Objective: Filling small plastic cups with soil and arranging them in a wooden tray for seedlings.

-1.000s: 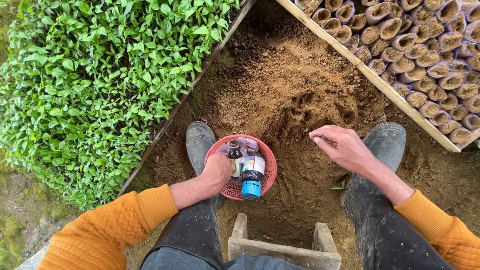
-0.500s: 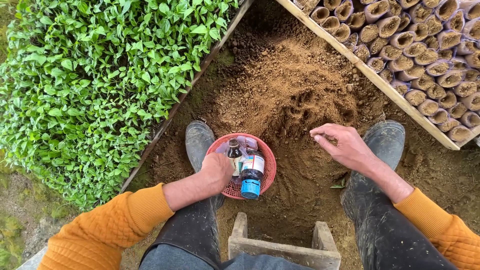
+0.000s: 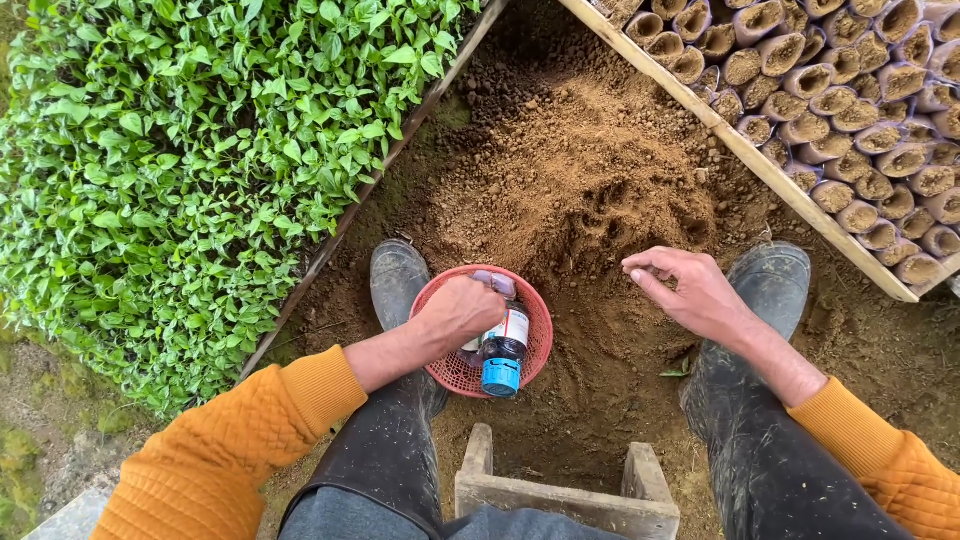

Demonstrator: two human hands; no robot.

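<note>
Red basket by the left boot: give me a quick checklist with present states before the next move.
1. Left hand in the red basket: ok, it lies over the contents.
2. Left hand's grip on anything: cannot tell, the fingers are hidden under the hand.
3. Dark bottle with blue cap: ok, lying in the basket, cap toward the stool.
4. Right hand: ok, empty as far as shows, fingers pinched together, over the soil mound.
5. Basket footing: ok, it sits on the soil beside the left boot.
6. Wooden stool: ok, between the legs.
</note>
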